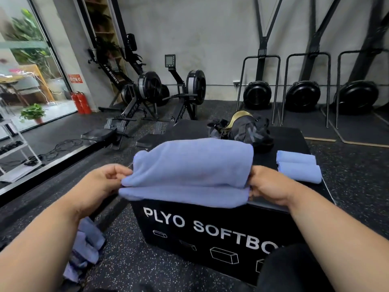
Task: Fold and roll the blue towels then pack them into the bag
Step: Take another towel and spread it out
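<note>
Nearest to me, down at seven o'clock, a heap of unfolded blue towels [85, 247] lies on the floor, still waiting. Up on the counter [210, 224], the black plyo box, I've got the towel in hand [189, 171] by both ends: my left hand [101, 182] pinches its left edge at nine o'clock, my right hand [267, 186] grips the right edge at three, fingers curled into the cloth on both sides. The near hem hangs just over the counter's front lip, and that's my worry: if I pull unevenly the layers slide apart and the fold skews, or the whole lot slips off the edge onto the floor. The top layer is already bulging rather than lying flat, so a roll started like this would likely come out lumpy. Further out at two o'clock, two rolled towels [297, 166] sit side by side near the counter's right edge; a careless sweep of my right arm could knock them off. Beyond, at twelve, the bag [246, 129] slumps, and whether its mouth is open I cannot tell.
</note>
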Demonstrator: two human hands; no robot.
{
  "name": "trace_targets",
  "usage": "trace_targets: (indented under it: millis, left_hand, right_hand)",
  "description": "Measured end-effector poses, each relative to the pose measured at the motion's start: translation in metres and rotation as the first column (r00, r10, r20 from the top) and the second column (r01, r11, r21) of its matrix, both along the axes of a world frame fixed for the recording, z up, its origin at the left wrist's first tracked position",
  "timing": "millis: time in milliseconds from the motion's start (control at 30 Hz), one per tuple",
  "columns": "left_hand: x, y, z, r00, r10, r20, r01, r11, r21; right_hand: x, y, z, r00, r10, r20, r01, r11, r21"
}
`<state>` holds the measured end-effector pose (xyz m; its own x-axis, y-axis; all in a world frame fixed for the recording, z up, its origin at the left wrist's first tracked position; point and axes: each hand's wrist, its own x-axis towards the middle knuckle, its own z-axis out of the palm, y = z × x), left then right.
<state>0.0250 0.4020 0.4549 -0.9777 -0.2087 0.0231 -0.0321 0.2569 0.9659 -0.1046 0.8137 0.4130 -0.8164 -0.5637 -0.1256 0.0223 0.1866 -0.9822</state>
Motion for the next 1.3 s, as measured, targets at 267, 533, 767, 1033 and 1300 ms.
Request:
trace_targets:
  millis: [267, 533, 767, 1033, 1300]
  left_hand:
    - [-0.027, 0.001, -0.038, 0.991, 0.135, 0.016, -0.129, 0.971, -0.202]
    - [-0.038, -0.001, -0.017, 0.949, 0.274, -0.154, -0.278, 0.960, -0.004]
    - [-0.035, 0.005, -0.019, 0.934, 0.321, -0.158, -0.326, 0.946, -0.002]
    - [-0.021, 0.013, -0.014, 0.932, 0.330, -0.152, -0.322, 0.943, 0.079]
    - [-0.015, 0.017, -0.012, 0.935, 0.327, -0.137, -0.303, 0.938, 0.170]
  right_hand:
    - [-0.004, -0.027, -0.028, 0.949, -0.289, -0.129, 0.299, 0.952, 0.062]
    - [0.006, -0.030, 0.020, 0.915, -0.338, -0.220, 0.296, 0.933, -0.203]
    - [0.011, -0.025, 0.019, 0.879, -0.423, -0.222, 0.368, 0.896, -0.250]
    - [0.015, -0.022, 0.010, 0.853, -0.455, -0.257, 0.391, 0.882, -0.262]
    - [0.023, -0.018, 0.010, 0.838, -0.446, -0.313, 0.378, 0.890, -0.256]
